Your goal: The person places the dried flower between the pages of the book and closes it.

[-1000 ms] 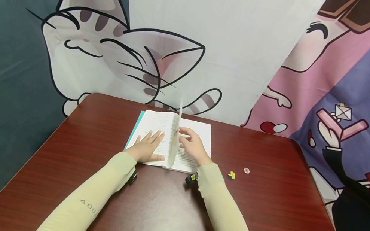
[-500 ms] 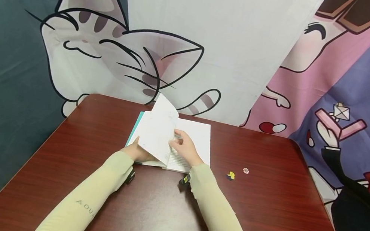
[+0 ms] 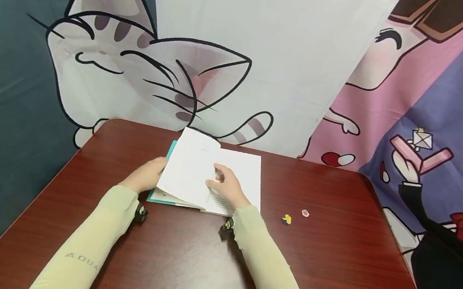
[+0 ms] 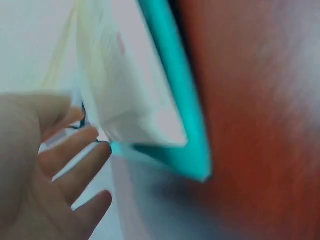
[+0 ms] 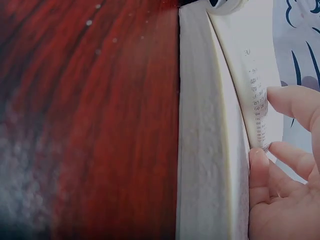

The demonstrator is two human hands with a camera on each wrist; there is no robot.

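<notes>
An open book (image 3: 191, 168) with a teal cover (image 4: 200, 155) lies near the back of the table. Its left-hand leaves are slightly raised off the cover. Beside the book's left edge is my left hand (image 3: 145, 176), fingers loosely spread and partly hidden by the leaf in the head view; the left wrist view shows nothing held in its fingers (image 4: 85, 170). My right hand (image 3: 230, 189) lies over the right-hand page (image 3: 247, 174) near the fold. Its thumb and forefinger stand apart, and its fingertips (image 5: 260, 160) touch the printed paper.
A small yellow flower (image 3: 287, 219) and a small pinkish flower-shaped piece (image 3: 305, 213) lie to the right of the book on the dark red table (image 3: 185, 262). Behind the table hangs a cloth printed with a cartoon cat (image 3: 108, 70).
A leaf has turned from upright to lying over on the left side. My left hand has slid out leftward from under it; my right hand has shifted slightly left.
</notes>
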